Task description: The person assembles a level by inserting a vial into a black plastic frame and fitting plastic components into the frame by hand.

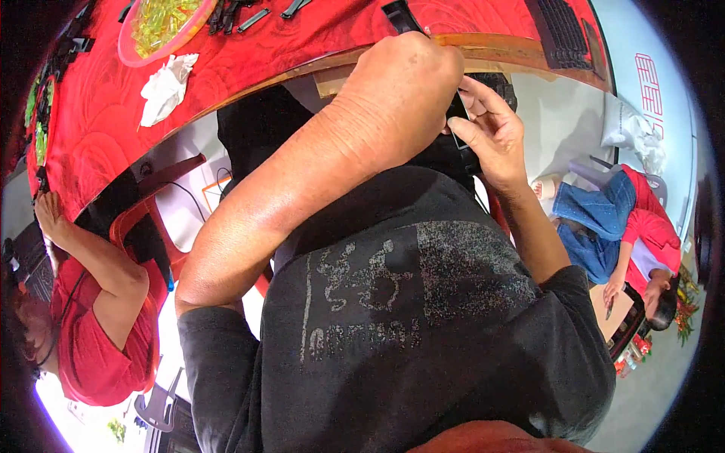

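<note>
My left hand (411, 94) is closed, knuckles up, at the table's near edge; its fingertips are mostly hidden behind it. A flat black strap (460, 124) runs out from beneath it into my right hand (495, 140). There the thumb presses on the strap, with the fingers bent along its far side. Past the left knuckles another dark band-like piece (399, 16) shows on the table; whether it joins the held strap is hidden.
The red-covered table (249, 68) carries a pink bowl (127, 47) of clear yellowish pieces, a crumpled white tissue (168, 89) and a row of black strips (560, 34). One person in red (113, 325) sits at left; another (649, 226) sits at right.
</note>
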Demonstrator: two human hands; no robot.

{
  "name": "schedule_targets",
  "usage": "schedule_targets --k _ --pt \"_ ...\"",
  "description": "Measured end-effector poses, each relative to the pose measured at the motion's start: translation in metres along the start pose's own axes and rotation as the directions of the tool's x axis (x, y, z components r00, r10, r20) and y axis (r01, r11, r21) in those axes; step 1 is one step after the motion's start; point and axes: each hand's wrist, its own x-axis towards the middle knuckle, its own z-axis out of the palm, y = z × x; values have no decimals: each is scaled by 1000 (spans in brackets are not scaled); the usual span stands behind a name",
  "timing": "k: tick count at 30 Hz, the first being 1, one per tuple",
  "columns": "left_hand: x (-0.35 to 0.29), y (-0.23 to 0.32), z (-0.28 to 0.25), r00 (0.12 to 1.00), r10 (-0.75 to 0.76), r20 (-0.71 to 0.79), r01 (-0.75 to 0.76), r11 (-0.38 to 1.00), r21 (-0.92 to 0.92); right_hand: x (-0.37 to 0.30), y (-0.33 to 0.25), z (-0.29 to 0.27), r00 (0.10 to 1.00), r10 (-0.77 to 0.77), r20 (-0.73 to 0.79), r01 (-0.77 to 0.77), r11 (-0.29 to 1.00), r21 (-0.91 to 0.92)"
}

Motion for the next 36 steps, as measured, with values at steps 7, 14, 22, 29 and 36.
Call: schedule_targets --k 7,14,22,29,36 --pt "1 8 -3 999 -46 21 44 996 72 0 1 1 997 -55 52 60 993 -97" --pt "1 13 -1 999 -43 34 41 998 38 -3 6 2 998 -57 -34 50 982 -182" --pt "2 16 0 998 -59 22 58 997 46 -5 4 5 997 -4 -73 -7 988 -157" --pt "2 14 2 999 -46 -6 47 995 91 -4 6 5 993 -23 -114 11 995 -101" --pt "7 13 5 973 -208 -105 200 976 -83 1 5 7 979 -66 -193 43 991 -123"
